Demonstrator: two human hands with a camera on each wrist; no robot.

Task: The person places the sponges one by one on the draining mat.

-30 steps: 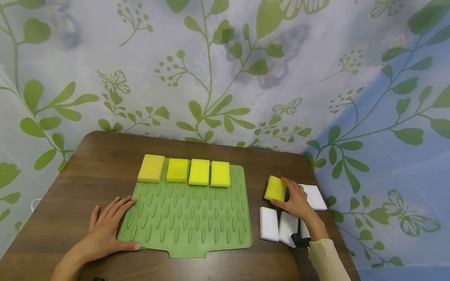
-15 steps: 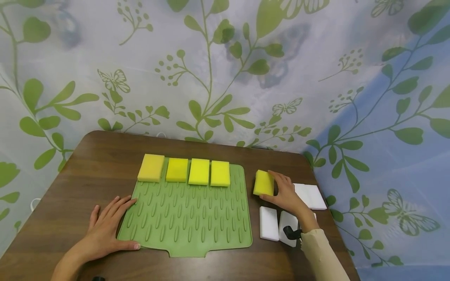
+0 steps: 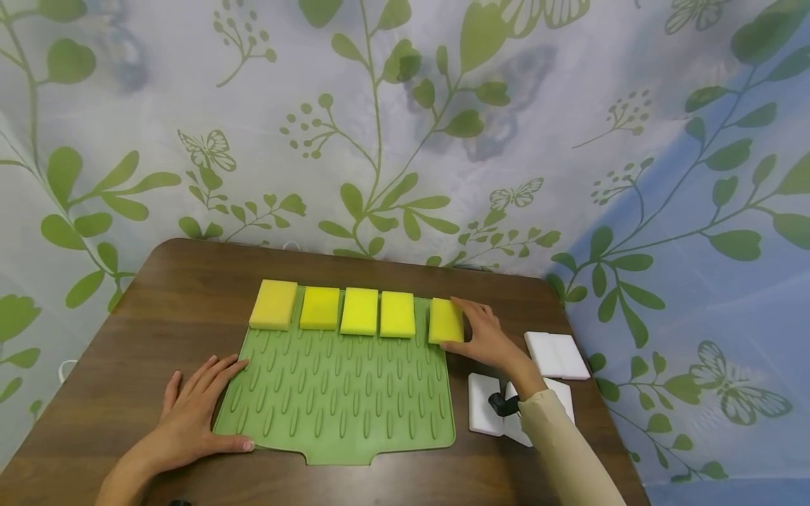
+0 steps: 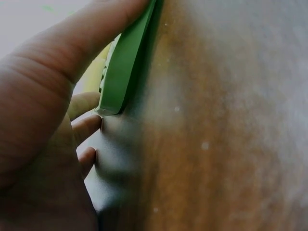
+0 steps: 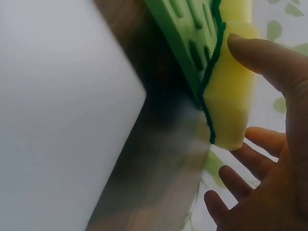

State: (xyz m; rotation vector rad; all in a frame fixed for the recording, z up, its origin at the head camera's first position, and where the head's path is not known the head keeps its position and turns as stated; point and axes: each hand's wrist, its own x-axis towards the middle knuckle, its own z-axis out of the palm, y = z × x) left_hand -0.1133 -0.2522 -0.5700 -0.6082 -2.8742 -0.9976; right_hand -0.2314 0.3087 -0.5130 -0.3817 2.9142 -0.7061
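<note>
Between thumb and fingers, my right hand (image 3: 490, 342) pinches a yellow sponge (image 3: 446, 321) over the back right corner of the green ridged mat (image 3: 342, 404). A thin dark green scouring layer shows along one side of the held sponge (image 5: 232, 91) in the right wrist view. Several yellow sponges stand in a row at the mat's back; the leftmost sponge (image 3: 273, 304) is more orange. Fingers spread, my left hand (image 3: 190, 422) rests at the mat's left edge. In the left wrist view, its thumb lies along the mat's raised green edge (image 4: 122, 72).
Right of the mat lie white blocks: a pair (image 3: 557, 355) farther back and several (image 3: 484, 411) nearer, partly hidden by the right forearm. A black device (image 3: 503, 405) sits at the right wrist. Behind the brown table (image 3: 202, 270) hangs a leaf-patterned curtain (image 3: 253, 140).
My right hand has carried the yellow sponge leftward, from beside the white blocks to the mat's back right corner. The left hand has stayed at the mat's left edge.
</note>
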